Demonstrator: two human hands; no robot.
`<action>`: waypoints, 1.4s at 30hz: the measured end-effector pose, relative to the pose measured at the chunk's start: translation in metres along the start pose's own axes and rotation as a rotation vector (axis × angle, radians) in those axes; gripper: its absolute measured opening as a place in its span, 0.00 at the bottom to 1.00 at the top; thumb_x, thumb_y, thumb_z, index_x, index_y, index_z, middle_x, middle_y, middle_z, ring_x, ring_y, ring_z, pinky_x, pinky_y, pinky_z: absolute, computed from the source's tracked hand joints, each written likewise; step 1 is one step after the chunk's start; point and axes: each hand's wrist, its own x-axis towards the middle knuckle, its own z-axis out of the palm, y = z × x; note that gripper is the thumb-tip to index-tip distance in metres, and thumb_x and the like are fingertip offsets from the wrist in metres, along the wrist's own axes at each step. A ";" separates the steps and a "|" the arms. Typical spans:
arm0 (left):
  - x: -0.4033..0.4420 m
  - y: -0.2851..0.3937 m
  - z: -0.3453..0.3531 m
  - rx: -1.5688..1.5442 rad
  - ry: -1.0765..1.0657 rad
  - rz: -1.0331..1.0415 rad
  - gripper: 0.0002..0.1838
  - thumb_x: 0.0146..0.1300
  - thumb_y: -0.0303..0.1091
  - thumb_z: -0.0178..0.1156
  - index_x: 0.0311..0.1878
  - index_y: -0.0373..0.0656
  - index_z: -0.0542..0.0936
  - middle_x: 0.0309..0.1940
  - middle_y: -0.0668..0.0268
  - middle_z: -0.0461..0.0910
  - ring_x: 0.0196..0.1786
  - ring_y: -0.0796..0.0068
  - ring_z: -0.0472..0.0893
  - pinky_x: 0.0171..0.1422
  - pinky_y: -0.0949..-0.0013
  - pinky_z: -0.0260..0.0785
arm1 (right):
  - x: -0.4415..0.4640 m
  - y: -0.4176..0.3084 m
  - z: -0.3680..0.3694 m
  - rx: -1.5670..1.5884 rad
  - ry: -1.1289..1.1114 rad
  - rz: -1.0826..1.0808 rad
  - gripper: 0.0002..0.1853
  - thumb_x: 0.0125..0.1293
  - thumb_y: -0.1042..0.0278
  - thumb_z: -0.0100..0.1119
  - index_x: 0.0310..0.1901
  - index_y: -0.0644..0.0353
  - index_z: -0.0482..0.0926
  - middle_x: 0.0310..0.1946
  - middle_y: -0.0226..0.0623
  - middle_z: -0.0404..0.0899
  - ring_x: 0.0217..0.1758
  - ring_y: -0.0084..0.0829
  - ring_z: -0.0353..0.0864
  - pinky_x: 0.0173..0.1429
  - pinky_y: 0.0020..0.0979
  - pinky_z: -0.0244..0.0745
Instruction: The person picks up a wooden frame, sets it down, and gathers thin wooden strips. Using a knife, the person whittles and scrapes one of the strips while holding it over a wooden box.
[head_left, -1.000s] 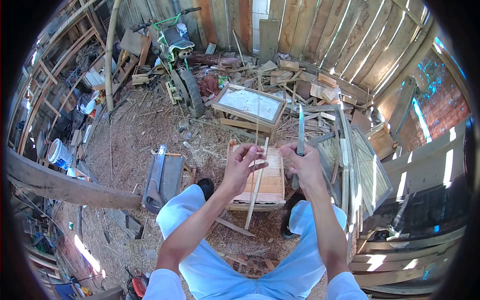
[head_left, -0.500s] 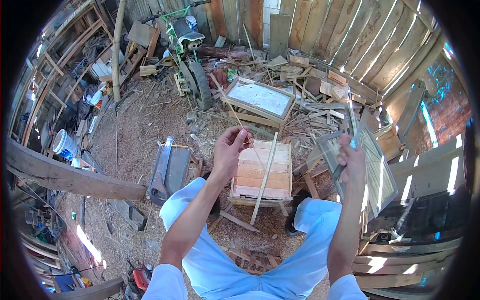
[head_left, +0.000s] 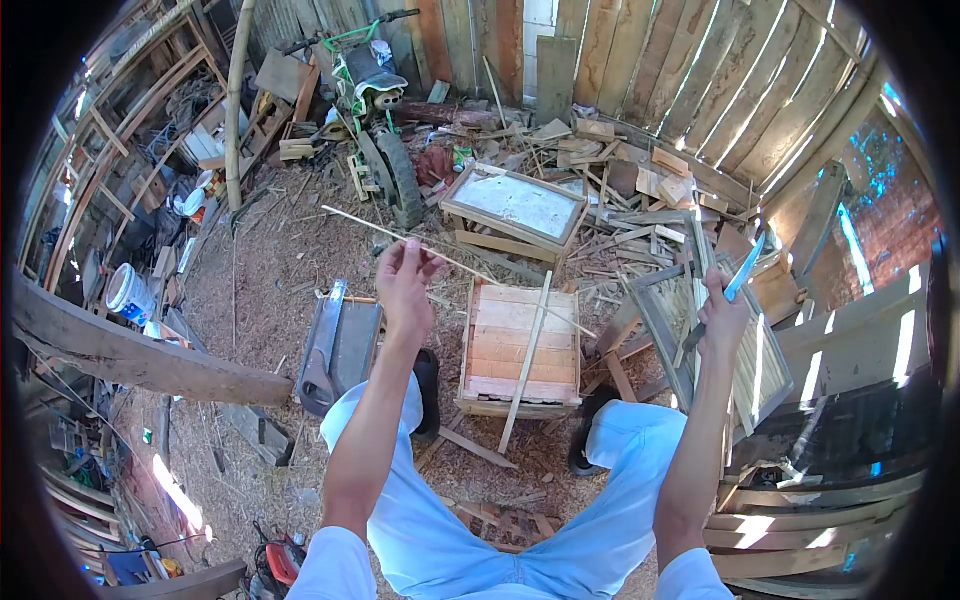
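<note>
The left hand [head_left: 408, 285] is pinching a thin wooden strip [head_left: 365, 225] between thumb and fingertips, left of centre in the scene. The strip is slanting from the far left to the near right, its right-hand end reaching over the slatted box [head_left: 510, 340]. The right hand [head_left: 723, 312] is closing its fingers around the handle of a knife [head_left: 747, 266], and the blade is pointing up towards the far right. A pale, wider stick [head_left: 527, 360] is lying lengthwise across the slatted box, its near end jutting past the edge. To the left, a handsaw [head_left: 318, 378] is resting along a dark-topped stand [head_left: 355, 345]. Beyond the slatted box, a framed panel [head_left: 515, 205] is lying beside scattered offcuts [head_left: 640, 180]. Near the right hand, what seems to be a slatted shutter [head_left: 765, 365] is leaning at an angle.
</note>
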 end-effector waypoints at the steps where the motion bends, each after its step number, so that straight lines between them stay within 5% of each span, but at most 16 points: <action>1: 0.007 0.000 -0.005 -0.001 -0.004 0.003 0.07 0.69 0.31 0.55 0.42 0.36 0.73 0.33 0.64 0.76 0.35 0.73 0.79 0.42 0.68 0.79 | 0.009 0.006 -0.003 0.004 0.002 -0.003 0.13 0.60 0.61 0.68 0.35 0.63 0.79 0.19 0.20 0.68 0.13 0.10 0.53 0.16 0.18 0.46; 5: 0.024 0.002 -0.024 -0.040 0.159 0.132 0.06 0.68 0.29 0.55 0.43 0.36 0.72 0.34 0.64 0.76 0.36 0.73 0.79 0.42 0.68 0.79 | 0.046 0.026 -0.029 -0.019 0.183 -0.080 0.13 0.59 0.62 0.69 0.37 0.63 0.82 0.16 0.20 0.67 0.13 0.12 0.55 0.17 0.19 0.47; 8: 0.016 0.005 -0.018 -0.014 0.087 0.137 0.06 0.68 0.29 0.55 0.42 0.36 0.72 0.34 0.63 0.77 0.36 0.73 0.80 0.44 0.66 0.80 | 0.033 0.022 -0.022 -0.463 0.062 -0.046 0.15 0.61 0.57 0.66 0.40 0.62 0.84 0.18 0.24 0.71 0.16 0.15 0.61 0.20 0.25 0.56; 10: 0.006 0.005 -0.004 -0.022 0.067 0.104 0.06 0.68 0.29 0.55 0.42 0.36 0.72 0.33 0.63 0.77 0.36 0.73 0.80 0.44 0.66 0.80 | 0.005 0.030 0.005 -0.597 -0.036 -0.329 0.19 0.62 0.52 0.63 0.43 0.62 0.84 0.21 0.25 0.76 0.20 0.17 0.66 0.28 0.28 0.64; 12: -0.003 0.001 0.006 -0.012 0.010 0.080 0.06 0.68 0.30 0.56 0.42 0.36 0.73 0.33 0.63 0.78 0.36 0.73 0.80 0.45 0.66 0.80 | -0.033 0.019 0.040 -0.505 -0.155 -0.283 0.21 0.63 0.50 0.61 0.43 0.62 0.84 0.27 0.29 0.83 0.24 0.18 0.69 0.34 0.27 0.67; 14: -0.009 -0.002 0.014 -0.026 -0.014 0.070 0.07 0.68 0.30 0.56 0.42 0.36 0.73 0.33 0.63 0.78 0.36 0.73 0.80 0.45 0.66 0.80 | -0.058 -0.006 0.057 -0.566 -0.423 0.112 0.20 0.63 0.52 0.62 0.43 0.63 0.84 0.33 0.34 0.85 0.23 0.18 0.70 0.34 0.26 0.68; 19: -0.015 -0.004 0.019 -0.026 -0.061 0.057 0.08 0.68 0.32 0.57 0.42 0.38 0.73 0.34 0.64 0.77 0.38 0.75 0.80 0.45 0.68 0.80 | -0.082 -0.003 0.072 -0.343 -0.653 0.168 0.14 0.61 0.57 0.65 0.39 0.60 0.85 0.30 0.29 0.85 0.21 0.17 0.69 0.29 0.24 0.66; 21: -0.016 -0.002 0.018 -0.044 -0.051 0.027 0.07 0.68 0.32 0.57 0.42 0.38 0.73 0.34 0.64 0.77 0.38 0.75 0.80 0.45 0.67 0.80 | -0.076 0.016 0.069 -0.500 -0.648 -0.400 0.12 0.60 0.61 0.66 0.39 0.60 0.85 0.29 0.28 0.84 0.19 0.14 0.68 0.24 0.20 0.61; 27: -0.012 0.006 0.017 -0.032 -0.037 -0.008 0.06 0.66 0.29 0.58 0.41 0.38 0.73 0.34 0.63 0.78 0.37 0.73 0.80 0.44 0.67 0.79 | -0.082 -0.005 0.068 -0.418 -0.615 0.192 0.11 0.60 0.64 0.65 0.37 0.63 0.85 0.25 0.28 0.82 0.22 0.15 0.71 0.29 0.23 0.65; 32: 0.022 0.012 -0.025 -0.055 0.066 -0.018 0.09 0.64 0.26 0.60 0.44 0.37 0.70 0.33 0.62 0.80 0.32 0.73 0.80 0.41 0.70 0.78 | -0.058 0.005 0.050 -0.431 -0.661 0.082 0.10 0.61 0.66 0.64 0.37 0.64 0.84 0.24 0.28 0.82 0.24 0.16 0.72 0.32 0.24 0.66; 35: 0.029 0.016 -0.038 0.031 0.222 -0.014 0.16 0.61 0.27 0.62 0.49 0.35 0.69 0.39 0.58 0.79 0.43 0.69 0.80 0.51 0.63 0.74 | -0.049 0.010 0.039 -0.476 -0.682 -0.006 0.09 0.61 0.66 0.63 0.38 0.64 0.84 0.24 0.28 0.82 0.27 0.16 0.74 0.35 0.23 0.68; 37: 0.023 0.014 -0.039 0.887 0.580 0.512 0.23 0.58 0.26 0.64 0.55 0.32 0.67 0.48 0.51 0.75 0.56 0.64 0.73 0.66 0.54 0.61 | -0.044 0.011 0.034 -0.531 -0.681 -0.027 0.10 0.61 0.66 0.63 0.38 0.64 0.84 0.24 0.29 0.82 0.29 0.17 0.76 0.37 0.23 0.69; 38: 0.012 0.024 -0.029 0.943 0.485 0.790 0.27 0.55 0.28 0.67 0.58 0.38 0.69 0.55 0.55 0.71 0.65 0.63 0.65 0.71 0.56 0.50 | -0.042 0.011 0.033 -0.494 -0.685 -0.055 0.10 0.62 0.66 0.63 0.38 0.63 0.84 0.24 0.28 0.82 0.30 0.17 0.77 0.37 0.23 0.69; 39: -0.002 0.032 -0.018 0.942 0.482 0.788 0.27 0.55 0.28 0.67 0.58 0.38 0.69 0.55 0.55 0.71 0.65 0.63 0.65 0.71 0.56 0.50 | -0.041 0.011 0.032 -0.458 -0.690 -0.082 0.09 0.62 0.66 0.63 0.38 0.63 0.84 0.25 0.28 0.82 0.30 0.17 0.77 0.37 0.23 0.69; 41: -0.025 0.048 0.007 1.517 -0.084 1.067 0.22 0.54 0.27 0.66 0.53 0.44 0.75 0.48 0.62 0.77 0.59 0.63 0.71 0.72 0.57 0.49 | -0.040 0.000 0.032 -0.432 -0.713 -0.055 0.10 0.62 0.65 0.63 0.38 0.63 0.84 0.25 0.28 0.82 0.30 0.17 0.77 0.36 0.23 0.69; 42: -0.027 0.041 0.005 1.509 -0.090 1.067 0.22 0.54 0.27 0.66 0.53 0.44 0.75 0.48 0.62 0.77 0.59 0.63 0.71 0.72 0.57 0.49 | -0.039 -0.005 0.029 -0.409 -0.737 -0.022 0.10 0.62 0.64 0.64 0.38 0.62 0.84 0.25 0.28 0.82 0.30 0.17 0.76 0.35 0.23 0.68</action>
